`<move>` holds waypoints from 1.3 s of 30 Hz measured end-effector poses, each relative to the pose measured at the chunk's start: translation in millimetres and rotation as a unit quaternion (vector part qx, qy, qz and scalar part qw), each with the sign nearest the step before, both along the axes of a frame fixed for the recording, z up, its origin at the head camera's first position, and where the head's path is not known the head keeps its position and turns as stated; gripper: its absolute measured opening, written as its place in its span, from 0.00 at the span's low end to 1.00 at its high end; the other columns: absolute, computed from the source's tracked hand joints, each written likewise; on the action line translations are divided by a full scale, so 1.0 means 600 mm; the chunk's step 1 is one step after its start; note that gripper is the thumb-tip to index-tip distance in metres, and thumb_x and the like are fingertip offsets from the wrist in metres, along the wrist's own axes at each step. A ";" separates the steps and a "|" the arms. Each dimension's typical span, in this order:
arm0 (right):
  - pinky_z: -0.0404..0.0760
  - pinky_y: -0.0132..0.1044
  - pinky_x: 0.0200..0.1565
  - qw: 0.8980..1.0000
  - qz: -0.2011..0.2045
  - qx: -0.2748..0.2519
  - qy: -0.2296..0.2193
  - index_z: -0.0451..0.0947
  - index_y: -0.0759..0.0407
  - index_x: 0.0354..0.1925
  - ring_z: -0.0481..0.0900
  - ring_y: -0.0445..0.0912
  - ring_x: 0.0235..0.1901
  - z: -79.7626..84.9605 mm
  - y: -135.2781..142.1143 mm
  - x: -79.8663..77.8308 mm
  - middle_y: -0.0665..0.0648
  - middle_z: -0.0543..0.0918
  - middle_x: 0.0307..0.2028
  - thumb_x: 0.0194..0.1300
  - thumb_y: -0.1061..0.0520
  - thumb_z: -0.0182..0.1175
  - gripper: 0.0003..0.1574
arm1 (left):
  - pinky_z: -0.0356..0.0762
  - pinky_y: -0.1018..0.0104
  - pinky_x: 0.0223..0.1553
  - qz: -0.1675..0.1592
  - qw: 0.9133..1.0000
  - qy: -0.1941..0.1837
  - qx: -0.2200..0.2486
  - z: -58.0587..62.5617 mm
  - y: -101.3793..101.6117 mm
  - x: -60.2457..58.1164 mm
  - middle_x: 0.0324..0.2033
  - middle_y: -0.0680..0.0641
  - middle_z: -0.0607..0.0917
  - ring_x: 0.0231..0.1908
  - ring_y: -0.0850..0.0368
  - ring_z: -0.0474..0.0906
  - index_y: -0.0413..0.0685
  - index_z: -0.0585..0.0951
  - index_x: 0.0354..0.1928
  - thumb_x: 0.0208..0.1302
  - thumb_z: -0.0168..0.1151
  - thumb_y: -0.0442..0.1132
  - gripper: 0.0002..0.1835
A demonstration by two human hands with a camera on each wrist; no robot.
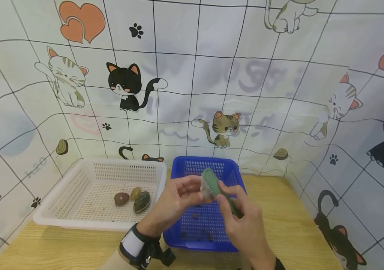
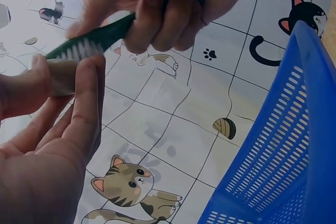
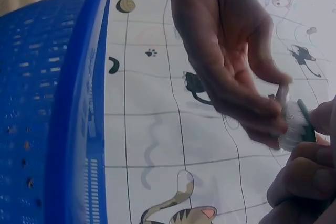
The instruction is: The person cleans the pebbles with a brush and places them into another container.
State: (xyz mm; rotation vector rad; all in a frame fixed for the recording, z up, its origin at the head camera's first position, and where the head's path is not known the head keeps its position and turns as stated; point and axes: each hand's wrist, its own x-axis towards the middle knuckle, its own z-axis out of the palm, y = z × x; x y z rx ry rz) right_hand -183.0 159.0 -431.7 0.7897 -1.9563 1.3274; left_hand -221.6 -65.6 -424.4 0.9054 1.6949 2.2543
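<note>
A green brush (image 1: 211, 181) with white bristles is gripped by its handle in my right hand (image 1: 246, 221), over the blue basket. My left hand (image 1: 178, 202) pinches a small, smooth grey-brown stone (image 2: 63, 77) between thumb and fingertips. In the left wrist view the bristles (image 2: 81, 51) lie right against the stone's upper side. Fingers and brush cover most of the stone in the head view. From the right wrist, the bristle tips show close to the left fingertips (image 3: 278, 111).
Below the hands stands a blue perforated basket (image 1: 200, 245) with small dark bits on its floor. To its left, a white basket (image 1: 99, 224) holds a reddish-brown stone (image 1: 121, 198), a yellowish stone (image 1: 135, 193) and a dark green striped stone (image 1: 142, 202). Behind hangs a cat-print sheet (image 1: 178, 75).
</note>
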 end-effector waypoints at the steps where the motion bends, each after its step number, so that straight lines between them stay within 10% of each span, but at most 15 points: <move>1: 0.59 0.16 0.15 1.000 -0.004 0.000 0.005 0.86 0.61 0.59 0.55 0.19 0.17 0.001 0.002 -0.002 0.71 0.96 0.55 0.75 0.77 0.67 0.21 | 0.94 0.57 0.66 -0.007 1.000 -0.001 0.004 0.001 -0.001 0.001 0.71 0.27 0.87 0.58 0.57 0.96 0.30 0.77 0.80 0.85 0.68 0.33 0.28; 6: 0.60 0.17 0.14 1.000 -0.013 0.003 0.005 0.86 0.61 0.63 0.57 0.20 0.15 0.003 0.009 -0.008 0.62 0.96 0.33 0.76 0.76 0.68 0.22 | 0.93 0.57 0.70 -0.018 1.000 -0.014 0.015 0.003 -0.004 0.001 0.76 0.29 0.84 0.62 0.57 0.94 0.35 0.73 0.85 0.88 0.64 0.33 0.30; 10: 0.63 0.20 0.12 1.000 -0.013 -0.011 0.002 0.86 0.63 0.67 0.60 0.22 0.14 0.000 0.009 -0.009 0.46 0.75 0.15 0.77 0.76 0.67 0.25 | 0.92 0.56 0.71 -0.020 0.999 -0.028 0.043 0.006 -0.005 -0.001 0.73 0.37 0.87 0.64 0.53 0.93 0.34 0.71 0.86 0.88 0.62 0.30 0.31; 25: 0.87 0.30 0.20 0.998 0.003 -0.050 -0.043 0.85 0.61 0.69 0.93 0.35 0.26 0.007 0.011 0.003 0.68 0.97 0.37 0.82 0.75 0.63 0.24 | 0.93 0.64 0.63 0.074 0.994 -0.080 0.009 0.012 -0.005 0.001 0.79 0.41 0.81 0.64 0.55 0.92 0.45 0.79 0.83 0.80 0.75 0.32 0.33; 39: 0.61 0.19 0.13 0.999 0.031 -0.013 -0.019 0.84 0.65 0.68 0.59 0.24 0.15 0.002 0.010 -0.001 0.49 0.69 0.14 0.76 0.79 0.65 0.27 | 0.99 0.60 0.49 0.157 0.986 0.031 -0.047 0.017 -0.002 0.012 0.73 0.43 0.85 0.54 0.56 0.95 0.50 0.88 0.74 0.68 0.85 0.30 0.33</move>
